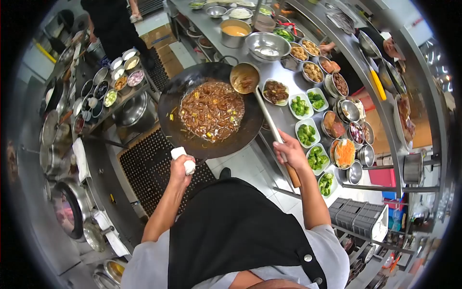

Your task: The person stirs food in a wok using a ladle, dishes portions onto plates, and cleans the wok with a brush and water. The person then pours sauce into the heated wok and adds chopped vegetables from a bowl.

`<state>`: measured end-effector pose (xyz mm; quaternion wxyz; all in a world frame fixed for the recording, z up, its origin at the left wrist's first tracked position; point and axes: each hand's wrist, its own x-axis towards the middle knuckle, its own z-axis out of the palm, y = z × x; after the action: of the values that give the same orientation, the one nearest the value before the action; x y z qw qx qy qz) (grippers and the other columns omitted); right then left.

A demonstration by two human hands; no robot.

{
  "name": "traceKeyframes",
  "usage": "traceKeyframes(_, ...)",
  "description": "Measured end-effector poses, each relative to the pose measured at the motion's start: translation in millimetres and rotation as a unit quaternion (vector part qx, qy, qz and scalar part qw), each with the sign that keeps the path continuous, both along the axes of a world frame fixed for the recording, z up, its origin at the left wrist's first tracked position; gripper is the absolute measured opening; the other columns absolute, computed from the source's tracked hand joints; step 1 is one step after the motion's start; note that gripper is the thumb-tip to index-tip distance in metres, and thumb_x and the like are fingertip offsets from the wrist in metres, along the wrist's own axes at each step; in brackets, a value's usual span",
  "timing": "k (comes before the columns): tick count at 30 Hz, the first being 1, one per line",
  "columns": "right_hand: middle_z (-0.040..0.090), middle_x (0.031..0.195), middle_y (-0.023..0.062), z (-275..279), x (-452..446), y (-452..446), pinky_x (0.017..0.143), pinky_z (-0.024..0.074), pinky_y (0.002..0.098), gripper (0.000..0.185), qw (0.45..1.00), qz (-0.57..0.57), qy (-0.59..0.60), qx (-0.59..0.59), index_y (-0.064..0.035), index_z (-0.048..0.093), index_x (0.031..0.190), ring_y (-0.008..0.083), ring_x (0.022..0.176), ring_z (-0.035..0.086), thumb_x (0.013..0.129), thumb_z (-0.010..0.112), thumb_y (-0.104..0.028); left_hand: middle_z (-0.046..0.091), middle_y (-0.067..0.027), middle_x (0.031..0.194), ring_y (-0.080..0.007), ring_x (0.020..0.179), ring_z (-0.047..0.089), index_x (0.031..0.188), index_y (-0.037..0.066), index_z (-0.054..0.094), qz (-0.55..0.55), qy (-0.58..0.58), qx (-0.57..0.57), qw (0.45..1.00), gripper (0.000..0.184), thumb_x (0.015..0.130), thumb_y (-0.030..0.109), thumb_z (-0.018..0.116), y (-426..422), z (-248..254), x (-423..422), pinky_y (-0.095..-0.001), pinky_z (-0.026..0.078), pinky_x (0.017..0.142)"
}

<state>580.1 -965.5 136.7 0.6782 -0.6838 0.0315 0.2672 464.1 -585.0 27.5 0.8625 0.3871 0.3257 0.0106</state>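
A large black wok [168, 101] holds glossy brown saucy food [211, 111] with small yellow-green pieces. Its near rim is by my left hand [181, 168], closed round a folded white cloth [189, 166]; the wok's handle under the cloth is hidden. My right hand [291, 150] grips the long handle of a metal ladle [244, 78], whose wooden end points toward me. The ladle's bowl, with some brown sauce in it, is over the wok's far right rim. Just right of the bowl, a white dish of brown food [275, 92] stands on the steel counter [274, 72].
Broccoli dishes [306, 133] line the right counter, beside several ingredient bowls. A steel basin [267, 46] and a pot of orange liquid [235, 32] stand beyond the wok. Ingredient containers [120, 83] are at left. One person [110, 24] stands at upper left; another is behind the right shelf.
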Motion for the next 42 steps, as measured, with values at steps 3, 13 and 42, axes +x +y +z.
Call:
traceKeyframes(3, 0.055, 0.064, -0.0013, -28, 7, 53, 0.044, 0.0392, 0.0276, 0.069, 0.99, 0.042, -0.078, -0.11, -0.0061, 0.041, 0.156, 0.0091, 0.048, 0.049, 0.093, 0.067, -0.012, 0.065, -0.0104, 0.071, -0.0186, 0.058, 0.063, 0.083, 0.0, 0.063, 0.038, -0.019, 0.081, 0.996, 0.009, 0.075, 0.005, 0.063, 1, 13, -6, -0.032, 0.048, 0.051)
traceKeyframes(13, 0.046, 0.071, -0.0004, -26, -78, 157, 0.041, 0.0313, 0.0264, 0.051, 0.904, 0.039, 0.326, 0.274, -0.0185, 0.042, 0.15, 0.0103, 0.048, 0.043, 0.102, 0.057, -0.013, 0.062, -0.0083, 0.069, -0.0176, 0.057, 0.059, 0.077, 0.002, 0.06, 0.016, 0.021, 0.148, 0.989, 0.005, 0.072, 0.002, 0.061, 76, 14, -43, -0.0316, 0.045, 0.051)
traceKeyframes(42, 0.048, 0.072, -0.0002, 31, -70, -183, 0.041, 0.0348, 0.0263, 0.048, 0.966, -0.084, 0.085, 0.231, -0.0159, 0.043, 0.147, 0.012, 0.047, 0.045, 0.102, 0.057, -0.018, 0.062, -0.0079, 0.072, -0.0166, 0.056, 0.059, 0.09, 0.009, 0.057, 0.043, 0.009, -0.028, 0.999, 0.011, 0.08, 0.012, 0.06, -160, 17, -94, -0.0299, 0.043, 0.043)
